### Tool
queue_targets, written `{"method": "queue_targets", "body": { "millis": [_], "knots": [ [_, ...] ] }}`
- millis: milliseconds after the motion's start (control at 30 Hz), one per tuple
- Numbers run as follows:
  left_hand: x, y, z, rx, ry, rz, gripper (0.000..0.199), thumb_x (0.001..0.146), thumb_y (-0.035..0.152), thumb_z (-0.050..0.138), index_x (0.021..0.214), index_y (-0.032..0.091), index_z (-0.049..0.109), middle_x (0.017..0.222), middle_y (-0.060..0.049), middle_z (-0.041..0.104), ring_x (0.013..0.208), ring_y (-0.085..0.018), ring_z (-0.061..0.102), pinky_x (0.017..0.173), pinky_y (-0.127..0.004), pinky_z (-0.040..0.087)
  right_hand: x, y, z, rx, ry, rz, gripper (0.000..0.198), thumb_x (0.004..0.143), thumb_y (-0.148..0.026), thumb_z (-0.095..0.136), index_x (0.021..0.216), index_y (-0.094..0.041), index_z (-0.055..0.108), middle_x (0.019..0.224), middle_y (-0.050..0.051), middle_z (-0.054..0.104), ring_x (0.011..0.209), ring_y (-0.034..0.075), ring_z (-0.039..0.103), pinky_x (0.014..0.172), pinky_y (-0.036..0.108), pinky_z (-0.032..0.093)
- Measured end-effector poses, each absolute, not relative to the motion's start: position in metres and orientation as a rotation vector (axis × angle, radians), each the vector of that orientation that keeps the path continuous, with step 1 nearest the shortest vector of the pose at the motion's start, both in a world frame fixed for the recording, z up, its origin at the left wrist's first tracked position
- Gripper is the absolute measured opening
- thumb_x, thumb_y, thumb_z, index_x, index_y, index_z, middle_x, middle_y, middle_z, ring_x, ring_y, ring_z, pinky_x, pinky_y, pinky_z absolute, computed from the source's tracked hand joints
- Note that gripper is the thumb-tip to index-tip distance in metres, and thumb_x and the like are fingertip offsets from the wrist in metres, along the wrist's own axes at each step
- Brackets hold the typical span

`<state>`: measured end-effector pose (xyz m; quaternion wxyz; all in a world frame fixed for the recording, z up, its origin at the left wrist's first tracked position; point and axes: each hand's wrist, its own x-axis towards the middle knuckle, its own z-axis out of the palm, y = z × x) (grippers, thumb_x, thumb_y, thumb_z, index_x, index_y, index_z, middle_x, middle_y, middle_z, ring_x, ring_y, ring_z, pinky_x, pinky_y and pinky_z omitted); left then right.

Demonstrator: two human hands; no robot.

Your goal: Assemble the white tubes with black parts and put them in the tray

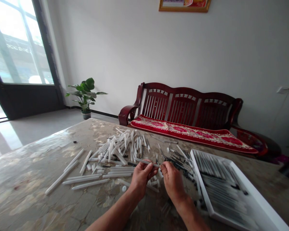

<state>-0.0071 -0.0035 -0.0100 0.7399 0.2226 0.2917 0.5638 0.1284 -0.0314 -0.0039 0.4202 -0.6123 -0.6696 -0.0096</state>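
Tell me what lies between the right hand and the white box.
The head view shows slim pieces, many of them black, scattered on the patterned table between the right hand and the white box.

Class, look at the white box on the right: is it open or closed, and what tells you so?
Open: no lid covers the white box, and rows of slim sticks show inside it.

Free room over the left tabletop (21,183); tube pile (110,150) ahead, white box (257,195) rightward.
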Motion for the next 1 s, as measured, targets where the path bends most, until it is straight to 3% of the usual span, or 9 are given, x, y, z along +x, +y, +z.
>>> {"method": "queue_targets", "body": {
  "millis": [167, 333, 533, 733, 900, 1000],
  "knots": [
    [-0.005, -0.005, -0.009, 0.514, 0.666, 1.243, 0.035, 0.06, 0.021, 0.089, 0.078, 0.015, 0.06, 0.065, -0.001, 0.071, 0.06, -0.014, 0.071, 0.058, -0.021, 0.059, 0.128, -0.033, -0.002, -1.639, -1.707, 0.011, 0.048, 0.101, -0.044, 0.027, 0.071, -0.023, 0.057, 0.065, 0.005, 0.066, 0.06, 0.017, 0.062, 0.057, 0.024, 0.035],
    [-0.006, -0.005, -0.008, 0.514, 0.691, 1.24, 0.037, 0.057, 0.022, 0.09, 0.079, 0.015, 0.061, 0.066, -0.002, 0.072, 0.061, -0.014, 0.071, 0.057, -0.021, 0.059, 0.127, -0.037, 0.006, -1.557, -1.7, 0.12, 0.035, 0.099, -0.042, 0.033, 0.083, -0.023, 0.058, 0.077, 0.003, 0.069, 0.072, 0.017, 0.063, 0.064, 0.023, 0.039],
    [-0.005, -0.006, -0.01, 0.563, 0.671, 1.228, 0.045, 0.05, 0.03, 0.093, 0.077, 0.014, 0.061, 0.065, -0.003, 0.072, 0.06, -0.014, 0.07, 0.056, -0.021, 0.058, 0.131, -0.035, 0.0, -1.625, -1.682, 0.161, 0.047, 0.099, -0.047, 0.028, 0.067, -0.023, 0.052, 0.06, 0.003, 0.062, 0.055, 0.016, 0.057, 0.054, 0.025, 0.032],
    [-0.005, -0.005, -0.011, 0.536, 0.686, 1.238, 0.046, 0.05, 0.031, 0.093, 0.079, 0.015, 0.062, 0.067, -0.001, 0.072, 0.061, -0.013, 0.07, 0.059, -0.021, 0.058, 0.13, -0.036, 0.001, -1.544, -1.698, 0.198, 0.035, 0.097, -0.045, 0.038, 0.082, -0.022, 0.058, 0.077, 0.004, 0.069, 0.071, 0.017, 0.062, 0.061, 0.023, 0.037],
    [-0.004, -0.008, -0.01, 0.582, 0.676, 1.21, 0.047, 0.051, 0.034, 0.093, 0.079, 0.015, 0.061, 0.066, -0.002, 0.073, 0.06, -0.014, 0.07, 0.058, -0.021, 0.057, 0.13, -0.036, -0.002, -1.612, -1.671, 0.234, 0.05, 0.099, -0.051, 0.027, 0.067, -0.023, 0.054, 0.059, 0.003, 0.061, 0.055, 0.017, 0.057, 0.054, 0.025, 0.031],
    [-0.004, -0.007, -0.01, 0.572, 0.693, 1.233, 0.048, 0.049, 0.035, 0.093, 0.078, 0.015, 0.061, 0.066, -0.002, 0.072, 0.061, -0.013, 0.07, 0.058, -0.021, 0.057, 0.13, -0.037, -0.002, -1.579, -1.672, 0.257, 0.045, 0.098, -0.051, 0.031, 0.076, -0.022, 0.058, 0.067, 0.003, 0.065, 0.062, 0.018, 0.06, 0.057, 0.025, 0.034]
  ]
}}
